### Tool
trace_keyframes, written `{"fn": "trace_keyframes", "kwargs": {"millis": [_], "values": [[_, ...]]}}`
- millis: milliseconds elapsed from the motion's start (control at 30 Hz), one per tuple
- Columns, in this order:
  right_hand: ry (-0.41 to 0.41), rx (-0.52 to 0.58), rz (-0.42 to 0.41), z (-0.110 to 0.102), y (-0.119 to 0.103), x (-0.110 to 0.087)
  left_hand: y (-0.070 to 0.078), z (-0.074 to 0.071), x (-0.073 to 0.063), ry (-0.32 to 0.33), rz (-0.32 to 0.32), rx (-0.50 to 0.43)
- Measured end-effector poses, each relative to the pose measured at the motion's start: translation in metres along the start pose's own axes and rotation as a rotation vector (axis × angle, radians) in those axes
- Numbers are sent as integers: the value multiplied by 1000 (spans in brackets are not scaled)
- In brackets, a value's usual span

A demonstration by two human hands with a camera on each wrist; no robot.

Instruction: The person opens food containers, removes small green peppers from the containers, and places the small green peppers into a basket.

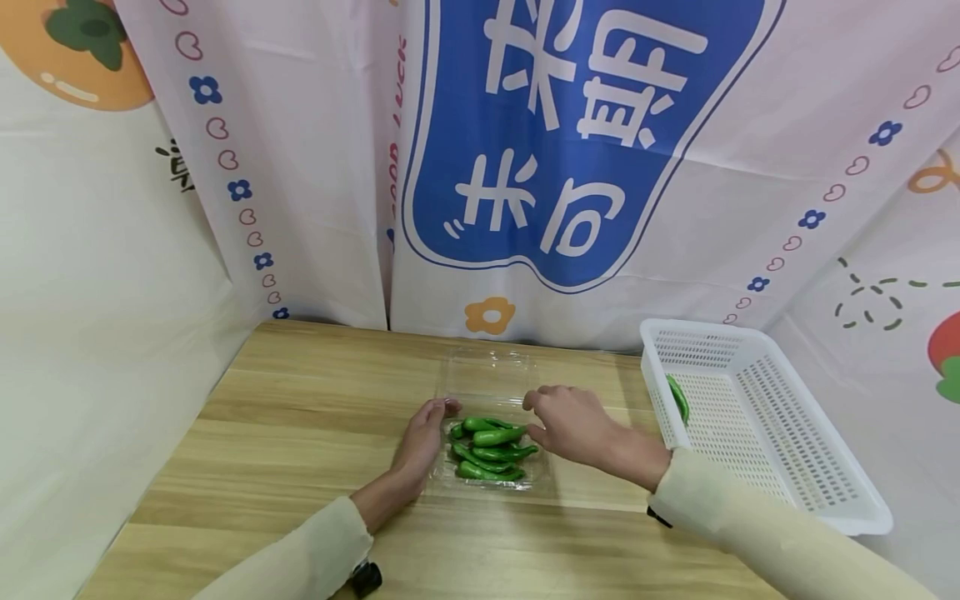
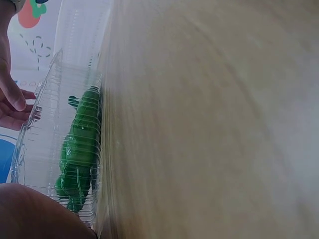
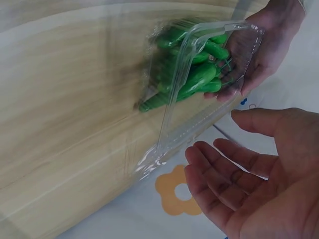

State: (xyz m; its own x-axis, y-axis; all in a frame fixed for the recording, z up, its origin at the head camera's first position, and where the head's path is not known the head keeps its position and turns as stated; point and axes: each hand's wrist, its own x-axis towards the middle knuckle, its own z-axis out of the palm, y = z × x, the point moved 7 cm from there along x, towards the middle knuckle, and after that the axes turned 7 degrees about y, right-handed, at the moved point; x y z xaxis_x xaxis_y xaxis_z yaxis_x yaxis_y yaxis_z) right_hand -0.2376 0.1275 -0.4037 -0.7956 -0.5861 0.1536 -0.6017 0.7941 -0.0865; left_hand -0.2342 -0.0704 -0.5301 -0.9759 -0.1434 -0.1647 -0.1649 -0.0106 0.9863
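Note:
A clear plastic clamshell box (image 1: 542, 478) stands on the table with its lid (image 1: 489, 367) folded back towards the wall. Several green chili peppers (image 1: 492, 454) lie side by side in its base. My left hand (image 1: 422, 442) rests along the box's left side, its fingers extended past the clear wall in the right wrist view. Over the right rear corner of the box is my right hand (image 1: 576, 423), with loosely bent fingers. The right wrist view shows nothing between that hand's thumb and fingers (image 3: 212, 164), which are apart from the rim there.
At the right a white perforated plastic basket (image 1: 795, 375) holds one green chili pepper (image 1: 678, 398) by its left wall. The wood-grain table (image 1: 300, 417) meets a printed cloth (image 1: 330, 167) hanging behind it, with more cloth at both sides.

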Motion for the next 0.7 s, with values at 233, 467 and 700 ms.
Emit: {"fn": "trace_keyframes", "kwargs": {"millis": [233,467,700], "values": [[-61,33,-69,9,-16,2,-3,0,0,-3,-13,-11],[-64,29,-120,13,-28,6,4,0,-4,-13,-9,-9],[-79,24,-138,22,-38,7,1,-1,-1,3,-6,-2]]}}
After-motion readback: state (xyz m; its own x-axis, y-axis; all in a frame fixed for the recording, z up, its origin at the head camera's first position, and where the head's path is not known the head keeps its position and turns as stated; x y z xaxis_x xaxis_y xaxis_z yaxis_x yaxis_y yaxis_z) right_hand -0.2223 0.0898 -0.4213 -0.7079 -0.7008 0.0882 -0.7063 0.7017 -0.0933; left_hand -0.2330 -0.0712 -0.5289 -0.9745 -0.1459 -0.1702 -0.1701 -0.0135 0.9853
